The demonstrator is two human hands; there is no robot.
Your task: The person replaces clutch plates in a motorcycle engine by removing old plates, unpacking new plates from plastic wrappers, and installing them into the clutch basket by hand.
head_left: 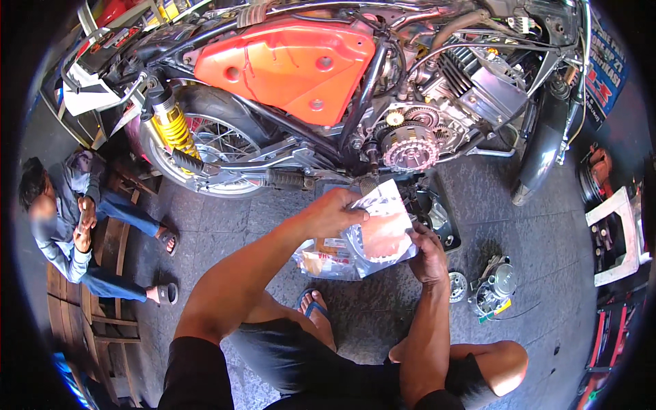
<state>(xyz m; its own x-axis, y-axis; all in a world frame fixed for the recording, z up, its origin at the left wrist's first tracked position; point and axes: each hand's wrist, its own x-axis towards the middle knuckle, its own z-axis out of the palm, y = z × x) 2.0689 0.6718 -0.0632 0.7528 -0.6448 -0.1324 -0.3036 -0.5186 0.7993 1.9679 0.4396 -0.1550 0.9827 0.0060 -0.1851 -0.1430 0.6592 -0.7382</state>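
Observation:
Both hands hold a clear plastic parts bag in front of the motorcycle's opened engine. My left hand pinches its upper left edge, the thumb lying over the plastic. My right hand grips the right edge with curled fingers. Through the glossy plastic show a copper-toned flat area and a toothed curved edge; glare hides the rest. A second clear bag with a printed label hangs below my left wrist; what holds it is hidden. Beyond the hands, the round toothed clutch assembly sits exposed on the engine.
A dark tray with metal parts lies under the engine. A removed engine cover and a round metal disc rest on the tiled floor at right. Another person sits on a wooden bench at left. A white stand is far right.

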